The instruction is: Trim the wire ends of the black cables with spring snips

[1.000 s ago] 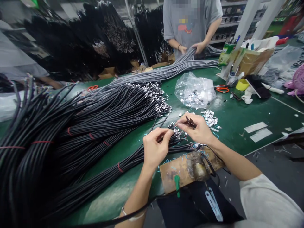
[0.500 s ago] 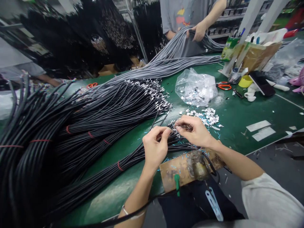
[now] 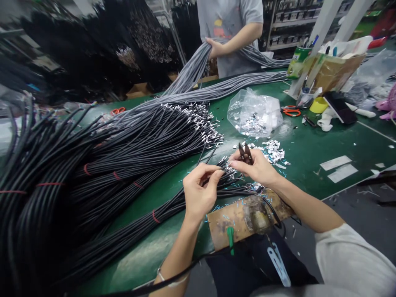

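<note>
My left hand (image 3: 200, 192) is closed in a pinch on the end of a black cable, mostly hidden by the fingers. Close by on the right, my right hand (image 3: 258, 167) is closed round small dark thread snips (image 3: 245, 154), whose blades point up and stand apart. Its thumb and forefinger meet near the left fingertips; whether they grip a wire there is too small to tell. Under both hands lie stripped cable ends (image 3: 230, 173) of a black cable bundle (image 3: 155, 216) tied with a red band.
Large black cable bundles (image 3: 133, 152) fill the left. A plastic bag of scraps (image 3: 255, 113), white foil bits (image 3: 274, 150) and orange-handled scissors (image 3: 291, 111) lie beyond my hands. A stained wooden board (image 3: 225, 222) sits at the near edge. Across the table a person handles grey cables (image 3: 194, 68).
The snips have swung upright in my right hand, blades now showing. My left hand has barely moved. The person opposite has drawn the grey cables to the left.
</note>
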### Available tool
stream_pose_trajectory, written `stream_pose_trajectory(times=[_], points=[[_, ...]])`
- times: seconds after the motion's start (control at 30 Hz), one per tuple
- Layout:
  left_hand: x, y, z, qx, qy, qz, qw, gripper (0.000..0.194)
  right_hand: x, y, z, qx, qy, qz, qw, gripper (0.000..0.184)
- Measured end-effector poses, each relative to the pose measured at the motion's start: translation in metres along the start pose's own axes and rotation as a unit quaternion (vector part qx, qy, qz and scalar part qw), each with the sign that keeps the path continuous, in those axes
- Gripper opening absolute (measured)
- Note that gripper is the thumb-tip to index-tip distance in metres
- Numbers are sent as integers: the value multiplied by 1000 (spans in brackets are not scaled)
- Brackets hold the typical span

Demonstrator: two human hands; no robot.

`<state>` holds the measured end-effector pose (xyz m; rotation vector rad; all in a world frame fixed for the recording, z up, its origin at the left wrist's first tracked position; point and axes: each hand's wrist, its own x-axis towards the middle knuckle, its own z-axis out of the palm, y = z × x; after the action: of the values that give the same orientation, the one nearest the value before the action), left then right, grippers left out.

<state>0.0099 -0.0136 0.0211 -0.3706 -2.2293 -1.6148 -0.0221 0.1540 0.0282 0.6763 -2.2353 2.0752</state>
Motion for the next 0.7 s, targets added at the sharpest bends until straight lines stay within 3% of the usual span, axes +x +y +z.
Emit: stream_pose_trajectory(times=[0.1,0.4,0.7], points=[[1,-1,-2,-30,15,17,999,11,0,1,1,12,-8,6,1000,23],[3,1,-8,-64,19,-2,998,17,-4,-3,1,-121,-4,-120,985,23],[2,1,-7,-30,14,0,999,18,-5,-4,2,-115,-10,-128,985,21]])
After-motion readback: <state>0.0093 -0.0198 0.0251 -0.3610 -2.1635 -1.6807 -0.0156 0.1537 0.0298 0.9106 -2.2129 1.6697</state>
